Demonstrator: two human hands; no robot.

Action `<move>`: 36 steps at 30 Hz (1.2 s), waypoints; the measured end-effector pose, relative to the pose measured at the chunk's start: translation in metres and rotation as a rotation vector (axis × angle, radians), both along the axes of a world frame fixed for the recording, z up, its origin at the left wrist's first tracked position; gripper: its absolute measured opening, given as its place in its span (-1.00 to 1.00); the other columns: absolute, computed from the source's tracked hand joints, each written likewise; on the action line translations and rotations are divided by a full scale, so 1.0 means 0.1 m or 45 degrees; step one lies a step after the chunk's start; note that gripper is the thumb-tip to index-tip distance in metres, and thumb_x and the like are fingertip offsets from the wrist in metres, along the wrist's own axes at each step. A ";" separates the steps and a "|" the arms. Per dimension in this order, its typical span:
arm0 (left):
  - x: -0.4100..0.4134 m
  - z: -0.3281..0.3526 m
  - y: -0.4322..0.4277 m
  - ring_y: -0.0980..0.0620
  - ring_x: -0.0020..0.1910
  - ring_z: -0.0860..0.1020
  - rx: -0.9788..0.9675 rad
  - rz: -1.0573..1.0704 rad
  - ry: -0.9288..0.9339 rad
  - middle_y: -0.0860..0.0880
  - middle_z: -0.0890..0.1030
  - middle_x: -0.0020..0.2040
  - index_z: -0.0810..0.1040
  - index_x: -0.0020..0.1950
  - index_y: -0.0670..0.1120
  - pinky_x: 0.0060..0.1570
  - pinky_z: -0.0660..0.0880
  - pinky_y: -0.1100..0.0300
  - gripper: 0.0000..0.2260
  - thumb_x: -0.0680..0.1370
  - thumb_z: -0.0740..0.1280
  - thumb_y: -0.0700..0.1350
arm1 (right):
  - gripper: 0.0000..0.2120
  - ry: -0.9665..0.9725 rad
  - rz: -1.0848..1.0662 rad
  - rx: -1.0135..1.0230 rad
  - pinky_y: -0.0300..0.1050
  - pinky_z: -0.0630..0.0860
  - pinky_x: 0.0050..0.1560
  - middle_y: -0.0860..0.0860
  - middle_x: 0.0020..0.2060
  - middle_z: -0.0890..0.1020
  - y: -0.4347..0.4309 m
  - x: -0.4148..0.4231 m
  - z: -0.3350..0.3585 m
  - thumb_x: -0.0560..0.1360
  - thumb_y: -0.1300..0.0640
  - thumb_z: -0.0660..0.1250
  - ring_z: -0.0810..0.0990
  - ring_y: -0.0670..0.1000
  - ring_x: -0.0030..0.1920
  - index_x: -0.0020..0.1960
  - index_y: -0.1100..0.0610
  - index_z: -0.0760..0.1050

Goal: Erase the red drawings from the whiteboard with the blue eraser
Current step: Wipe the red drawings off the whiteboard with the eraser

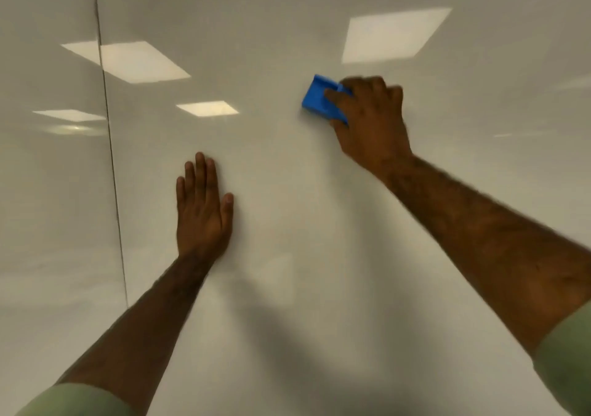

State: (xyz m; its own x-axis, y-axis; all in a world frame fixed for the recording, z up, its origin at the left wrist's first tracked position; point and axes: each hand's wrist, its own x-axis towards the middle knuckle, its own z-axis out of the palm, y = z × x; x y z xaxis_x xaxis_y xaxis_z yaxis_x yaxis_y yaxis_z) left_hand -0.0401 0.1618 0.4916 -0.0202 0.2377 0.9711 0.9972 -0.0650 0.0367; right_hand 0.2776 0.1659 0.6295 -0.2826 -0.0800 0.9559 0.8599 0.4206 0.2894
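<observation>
The whiteboard (287,47) fills the whole head view, glossy and white. No red drawing shows anywhere on it. My right hand (371,118) grips the blue eraser (316,97) and presses it against the board, right of centre in the upper half. The hand and eraser are slightly blurred. My left hand (203,211) lies flat on the board lower down and to the left, fingers extended and close together, holding nothing.
A thin dark vertical seam (108,147) between board panels runs down the left side. Bright reflections of ceiling lights (393,33) sit on the board's upper part. Both forearms reach in from the bottom corners, with pale green sleeves (566,361).
</observation>
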 end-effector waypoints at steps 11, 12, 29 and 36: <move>-0.10 -0.05 -0.03 -0.16 0.69 -0.10 0.005 0.010 0.088 -0.18 -0.06 0.70 -0.10 0.69 -0.16 0.65 -0.14 -0.11 -0.40 0.72 0.02 0.03 | -0.68 -0.567 0.136 -0.141 0.14 0.41 0.03 0.28 0.29 0.55 -0.12 -1.10 -3.15 0.64 0.30 0.18 0.59 0.27 0.12 0.36 0.21 0.49; -0.11 -0.06 -0.03 -0.16 0.69 -0.10 0.013 0.012 0.086 -0.18 -0.06 0.70 -0.10 0.69 -0.16 0.65 -0.15 -0.10 -0.39 0.72 0.02 0.03 | -0.69 -0.581 0.124 -0.176 0.13 0.44 0.02 0.27 0.27 0.56 -0.14 -1.12 -3.22 0.65 0.30 0.18 0.59 0.26 0.11 0.37 0.20 0.46; -0.18 -0.07 0.05 -0.20 0.68 -0.11 0.057 -0.023 0.107 -0.19 -0.09 0.70 -0.17 0.69 -0.13 0.64 -0.12 -0.15 -0.38 0.72 -0.01 0.07 | -0.61 0.056 0.044 -0.542 0.04 0.60 0.03 0.19 0.18 0.65 -0.40 -1.47 -3.95 0.55 0.17 0.44 0.62 0.17 0.08 0.34 0.19 0.46; -0.11 -0.11 0.06 -0.20 0.68 -0.11 0.089 -0.028 0.096 -0.19 -0.08 0.70 -0.16 0.69 -0.14 0.64 -0.16 -0.13 -0.39 0.72 -0.01 0.06 | -0.53 1.152 -0.132 -0.594 0.23 0.64 0.05 0.24 0.20 0.53 -0.23 0.02 -3.73 0.49 0.12 0.53 0.54 0.26 0.17 0.33 0.25 0.53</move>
